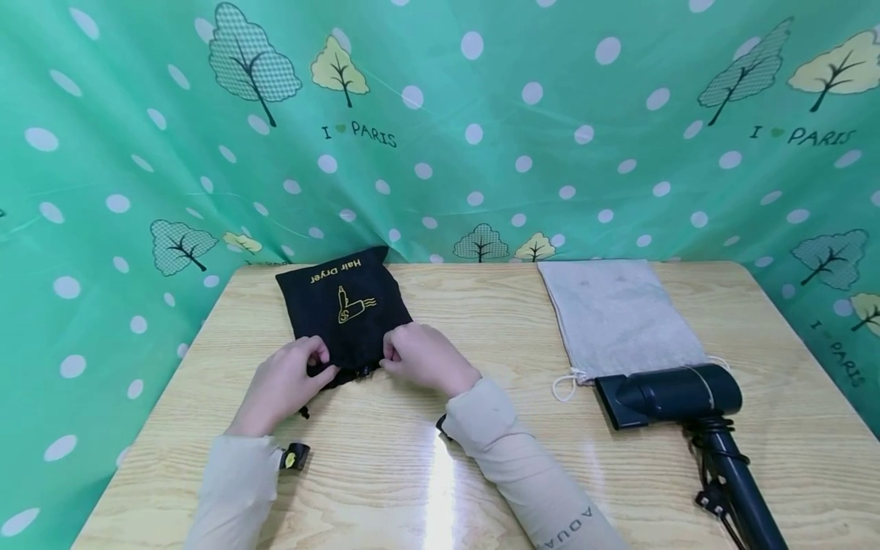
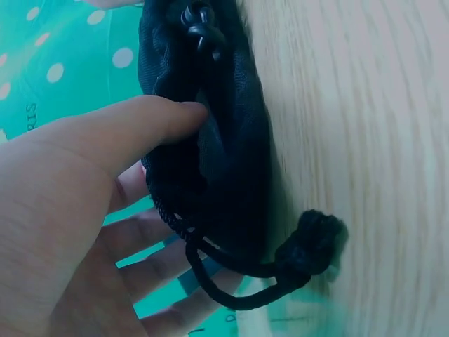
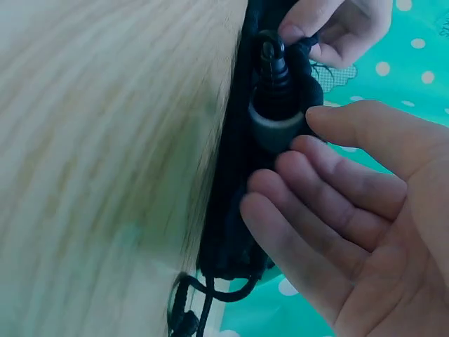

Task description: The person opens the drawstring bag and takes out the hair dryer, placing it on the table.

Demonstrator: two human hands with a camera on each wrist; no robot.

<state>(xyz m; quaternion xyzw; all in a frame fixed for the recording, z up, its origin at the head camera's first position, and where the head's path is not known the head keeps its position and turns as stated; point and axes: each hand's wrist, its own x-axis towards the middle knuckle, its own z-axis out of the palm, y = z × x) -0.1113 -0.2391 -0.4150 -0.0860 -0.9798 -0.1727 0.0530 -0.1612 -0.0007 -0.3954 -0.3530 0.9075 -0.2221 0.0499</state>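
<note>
A black drawstring bag [image 1: 367, 328], printed "Hair Dryer" in yellow, lies at the table's back left with its mouth towards me. My left hand [image 1: 285, 382] pinches the mouth's left side, thumb on the cloth [image 2: 228, 133] and fingers behind it. At the opposite side of the mouth, my right hand [image 1: 426, 357] pinches the edge between thumb and forefinger, its other fingers loosely bent. Inside the opening shows a dark cylindrical end [image 3: 277, 130] with a ribbed cord sleeve and loop; the rest is hidden. A knotted drawcord [image 2: 235, 298] hangs by the left hand.
A dark hair dryer [image 1: 677, 393] with its cord wrapped round the handle lies at the right. Behind it is a flat grey drawstring bag [image 1: 615, 313] with white cords. A green patterned curtain [image 1: 440, 176] hangs along the back of the wooden table [image 1: 371, 473].
</note>
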